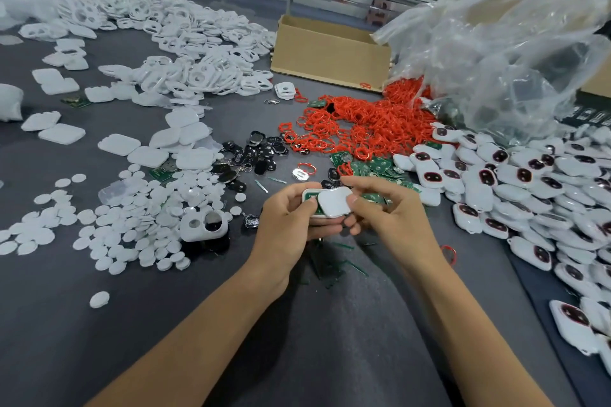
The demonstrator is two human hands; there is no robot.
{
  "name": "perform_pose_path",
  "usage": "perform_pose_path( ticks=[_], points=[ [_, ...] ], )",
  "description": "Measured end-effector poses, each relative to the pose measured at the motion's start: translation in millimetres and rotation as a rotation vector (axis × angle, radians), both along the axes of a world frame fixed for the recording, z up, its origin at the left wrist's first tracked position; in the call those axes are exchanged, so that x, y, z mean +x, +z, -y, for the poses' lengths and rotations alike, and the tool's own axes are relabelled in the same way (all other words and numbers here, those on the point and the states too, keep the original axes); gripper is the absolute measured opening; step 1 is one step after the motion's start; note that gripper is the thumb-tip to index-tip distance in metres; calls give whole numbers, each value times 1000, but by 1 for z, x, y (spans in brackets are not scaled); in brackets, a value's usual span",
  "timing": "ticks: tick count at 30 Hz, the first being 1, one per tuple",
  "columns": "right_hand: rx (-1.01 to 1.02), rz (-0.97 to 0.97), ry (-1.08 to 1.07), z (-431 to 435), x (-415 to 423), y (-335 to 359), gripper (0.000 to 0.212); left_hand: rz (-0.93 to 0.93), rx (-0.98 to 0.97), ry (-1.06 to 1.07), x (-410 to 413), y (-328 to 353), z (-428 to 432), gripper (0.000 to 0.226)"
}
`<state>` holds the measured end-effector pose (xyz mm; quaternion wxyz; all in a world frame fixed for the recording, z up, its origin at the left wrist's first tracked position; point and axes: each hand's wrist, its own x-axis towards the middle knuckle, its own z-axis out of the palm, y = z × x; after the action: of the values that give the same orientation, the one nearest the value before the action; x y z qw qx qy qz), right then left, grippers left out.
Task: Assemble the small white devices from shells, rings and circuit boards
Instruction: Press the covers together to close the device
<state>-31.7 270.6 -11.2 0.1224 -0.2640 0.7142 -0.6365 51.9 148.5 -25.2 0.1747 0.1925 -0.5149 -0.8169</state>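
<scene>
My left hand [291, 220] grips a white shell [306, 197] with a green circuit board inside it, held above the grey table. My right hand [385, 213] pinches a white cover [334, 202] that lies tilted over that shell. Red rings [360, 124] are heaped behind my hands. Loose green circuit boards [373, 167] lie just beyond my right hand. Assembled white devices [529, 188] with dark windows are piled at the right. Flat white covers [148, 149] lie at the left. White front shells with holes [185, 53] form a big heap at the back left.
Small white discs [125, 225] are scattered front left, with one white front shell [203, 225] among them. Black and silver small parts [261, 152] lie in the middle. A cardboard box [330, 53] and a clear plastic bag [502, 43] stand at the back right.
</scene>
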Motion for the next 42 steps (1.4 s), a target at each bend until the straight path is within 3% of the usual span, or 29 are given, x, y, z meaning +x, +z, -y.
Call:
perform_pose_path(
  ticks=[9, 17, 26, 32, 42],
  points=[
    [187, -76, 88, -9, -1, 4, 36, 12, -24, -6, 0, -1, 0, 22],
    [383, -499, 58, -7, 1, 3, 33, 45, -82, 9, -1, -3, -1, 21],
    [375, -663, 59, -10, 4, 7, 34, 69, -78, -15, -1, -4, 0, 21],
    [224, -651, -66, -4, 6, 8, 34, 52, -31, -52, -1, -3, 1, 22],
    [167, -604, -134, -4, 1, 3, 32, 36, -6, -66, 1, -1, 1, 20]
  ],
)
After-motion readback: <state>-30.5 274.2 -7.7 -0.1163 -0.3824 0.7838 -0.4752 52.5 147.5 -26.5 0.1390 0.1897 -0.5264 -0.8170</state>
